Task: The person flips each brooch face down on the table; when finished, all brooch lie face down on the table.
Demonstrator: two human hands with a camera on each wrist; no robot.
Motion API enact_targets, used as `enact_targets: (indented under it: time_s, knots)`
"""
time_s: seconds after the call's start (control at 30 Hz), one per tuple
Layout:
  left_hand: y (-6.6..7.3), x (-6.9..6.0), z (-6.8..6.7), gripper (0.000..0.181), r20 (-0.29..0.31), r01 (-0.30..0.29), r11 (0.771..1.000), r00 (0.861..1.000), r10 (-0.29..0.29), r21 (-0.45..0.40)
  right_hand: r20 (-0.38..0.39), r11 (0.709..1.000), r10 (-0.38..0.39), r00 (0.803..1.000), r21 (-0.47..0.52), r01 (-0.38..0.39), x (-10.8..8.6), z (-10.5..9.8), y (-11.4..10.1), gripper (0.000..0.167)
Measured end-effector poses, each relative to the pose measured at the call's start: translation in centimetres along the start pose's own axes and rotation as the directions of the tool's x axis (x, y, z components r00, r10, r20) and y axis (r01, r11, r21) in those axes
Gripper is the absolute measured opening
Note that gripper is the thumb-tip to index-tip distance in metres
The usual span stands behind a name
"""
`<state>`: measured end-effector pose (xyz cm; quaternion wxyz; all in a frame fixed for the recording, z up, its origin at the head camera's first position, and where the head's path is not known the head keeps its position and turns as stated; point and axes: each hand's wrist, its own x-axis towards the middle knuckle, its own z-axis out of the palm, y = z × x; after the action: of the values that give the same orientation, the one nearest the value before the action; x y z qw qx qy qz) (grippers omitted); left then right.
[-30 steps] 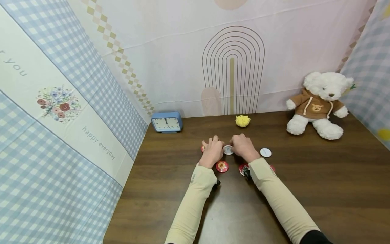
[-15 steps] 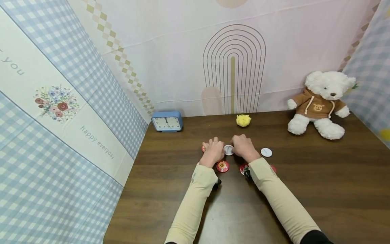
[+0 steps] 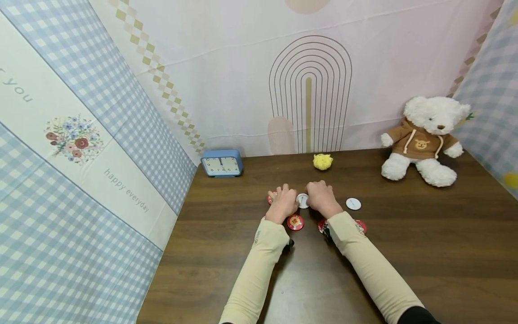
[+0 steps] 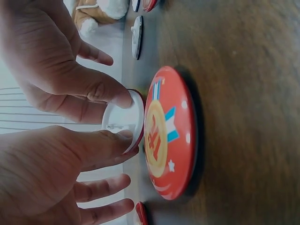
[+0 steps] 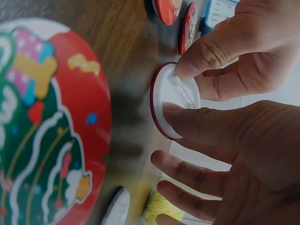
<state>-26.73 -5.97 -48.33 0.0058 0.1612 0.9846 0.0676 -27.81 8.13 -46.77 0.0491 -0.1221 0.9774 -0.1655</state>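
Note:
A round pin-back badge (image 3: 302, 200) shows its white back, with a metal pin across it and a red rim, in both wrist views. My left hand (image 3: 283, 201) pinches its left side between thumb and fingers. On the opposite side, my right hand (image 3: 323, 198) pinches it with thumb and fingers, the other fingers spread. The badge is tilted, and both thumbs lie on its back beside the pin. Just nearer to me lies a red medal badge (image 4: 169, 133), face up. A red badge with a Christmas tree (image 5: 56, 131) lies close to my right wrist.
Another red badge (image 3: 270, 197) is partly hidden beyond my left hand. A white-backed badge (image 3: 353, 204) lies right of my right hand; a red badge (image 3: 361, 226) shows past the sleeve. Along the back stand a blue clock (image 3: 221, 163), a yellow ball (image 3: 322, 162) and a teddy bear (image 3: 425, 139).
Both hands stay at the same spot on the badge, with only slight finger shifts. The other badges have not moved.

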Motion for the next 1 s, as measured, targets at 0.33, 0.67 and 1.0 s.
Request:
enact_targets:
  time_s: [0.33, 0.67, 1.0]
  knots:
    - [0.09, -0.05, -0.18, 0.012, 0.018, 0.024, 1.000, 1.000, -0.024, -0.018, -0.004, 0.999, 0.034, 0.999, 0.015, -0.034, 0.47, 0.47, -0.13, 0.013]
    - [0.25, 0.01, -0.06, 0.006, 0.028, 0.048, 0.999, 0.998, -0.047, -0.014, 0.000, 0.998, 0.059, 0.998, 0.008, -0.059, 0.65, 0.74, -0.16, 0.014]
    - [0.50, 0.16, -0.29, 0.003, 0.025, 0.064, 0.998, 0.998, -0.064, -0.009, -0.004, 0.998, 0.063, 0.998, 0.005, -0.062, 0.93, 0.68, -0.29, 0.013]
